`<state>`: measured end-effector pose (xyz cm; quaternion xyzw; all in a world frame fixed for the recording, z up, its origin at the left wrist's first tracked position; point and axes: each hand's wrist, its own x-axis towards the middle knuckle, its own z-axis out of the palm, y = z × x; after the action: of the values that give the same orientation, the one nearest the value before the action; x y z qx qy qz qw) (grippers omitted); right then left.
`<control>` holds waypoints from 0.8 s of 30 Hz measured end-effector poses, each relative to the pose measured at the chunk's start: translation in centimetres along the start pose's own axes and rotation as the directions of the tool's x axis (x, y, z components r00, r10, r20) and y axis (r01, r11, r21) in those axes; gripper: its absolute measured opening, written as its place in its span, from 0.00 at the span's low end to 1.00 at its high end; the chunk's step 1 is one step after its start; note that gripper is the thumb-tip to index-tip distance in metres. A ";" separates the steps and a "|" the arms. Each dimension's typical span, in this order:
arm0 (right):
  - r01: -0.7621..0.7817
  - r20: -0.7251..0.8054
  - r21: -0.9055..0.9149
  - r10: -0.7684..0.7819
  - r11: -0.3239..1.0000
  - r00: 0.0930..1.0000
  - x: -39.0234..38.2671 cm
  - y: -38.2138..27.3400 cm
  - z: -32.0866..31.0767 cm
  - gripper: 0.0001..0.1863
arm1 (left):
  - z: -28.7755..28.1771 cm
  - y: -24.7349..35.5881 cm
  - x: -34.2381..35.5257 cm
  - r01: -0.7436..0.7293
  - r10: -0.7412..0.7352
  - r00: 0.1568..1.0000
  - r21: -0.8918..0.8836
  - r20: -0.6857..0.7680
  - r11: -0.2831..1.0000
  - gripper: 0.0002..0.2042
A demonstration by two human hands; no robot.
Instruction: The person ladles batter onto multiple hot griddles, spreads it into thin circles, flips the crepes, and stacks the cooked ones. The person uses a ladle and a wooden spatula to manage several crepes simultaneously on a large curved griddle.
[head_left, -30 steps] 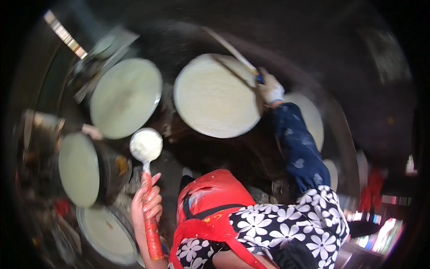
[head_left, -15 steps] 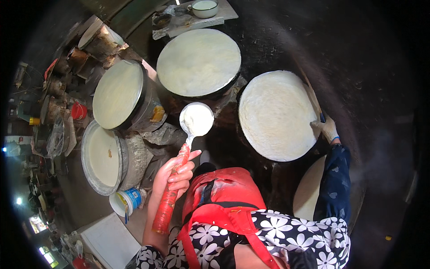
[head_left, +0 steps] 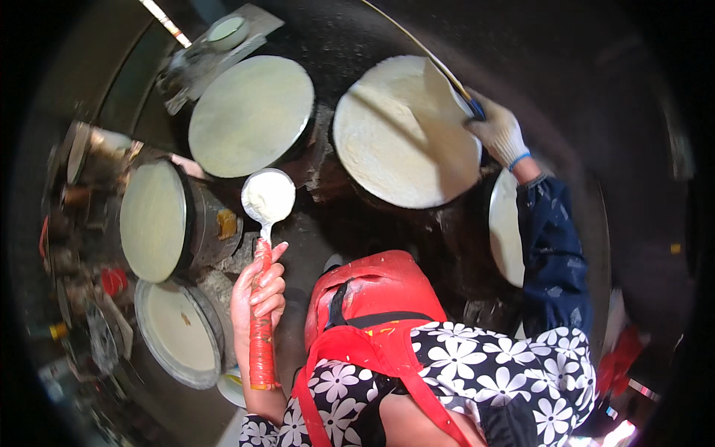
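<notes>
My bare left hand (head_left: 259,292) is closed round the red-wrapped handle of a ladle (head_left: 269,195). White batter sits in the ladle's bowl, which is held up over the dark gap between the round griddles. On the right, my right hand (head_left: 500,134) wears a white knitted glove and grips the blue end of a long thin stick (head_left: 426,49). The stick runs along the far right edge of a pale round sheet (head_left: 395,153) on a griddle. Next to the stick the sheet's edge looks raised, and a dark band of shadow crosses its surface. My gloved fingertips are partly hidden.
More pale round surfaces stand around me: one far left (head_left: 253,115), one left (head_left: 153,221), one partly behind my right arm (head_left: 506,227). A metal-rimmed tub (head_left: 216,343) holds pale liquid. A bowl (head_left: 228,31) rests on a board at the back.
The view has turned, so the griddles sit further left. My right hand and the stick have moved farther away along the sheet's edge. My left hand still holds up the filled ladle.
</notes>
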<state>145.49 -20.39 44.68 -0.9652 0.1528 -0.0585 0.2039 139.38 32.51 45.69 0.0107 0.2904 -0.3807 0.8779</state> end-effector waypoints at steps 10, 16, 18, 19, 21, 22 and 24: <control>-0.342 -0.309 -0.134 0.289 0.930 0.906 -1.9 0.9 -1.7 0.32 | 1.1 4.0 1.3 0.207 -0.198 0.976 0.107 -0.090 0.973 0.24; -0.490 -0.239 -0.017 0.473 0.871 0.848 -7.9 6.3 3.8 0.26 | 2.3 3.9 1.0 0.241 -0.232 0.967 0.091 -0.106 0.966 0.24; -0.556 -0.221 -0.035 0.536 0.831 0.815 -9.3 8.6 5.9 0.30 | 1.9 4.2 1.3 0.268 -0.263 0.962 0.069 -0.070 0.961 0.24; -0.564 -0.229 -0.013 0.547 0.826 0.805 -9.8 9.1 6.8 0.30 | 1.8 4.2 1.2 0.269 -0.267 0.962 0.060 -0.052 0.961 0.25; -0.541 -0.259 0.033 0.530 0.840 0.807 -10.5 9.9 8.5 0.30 | 1.1 3.9 0.3 0.264 -0.264 0.964 0.039 -0.014 0.964 0.26; -0.530 -0.283 0.061 0.524 0.846 0.803 -10.8 10.0 8.7 0.30 | 1.4 3.7 0.2 0.259 -0.259 0.966 0.049 -0.021 0.965 0.26; -0.528 -0.278 0.066 0.524 0.847 0.805 -10.7 10.5 9.6 0.31 | 1.6 3.3 -0.1 0.259 -0.258 0.966 0.056 -0.014 0.964 0.26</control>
<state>134.21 -22.58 31.11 -0.8678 0.4422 -0.1372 0.1806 142.39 34.50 46.44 -0.0010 0.2810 -0.5001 0.8191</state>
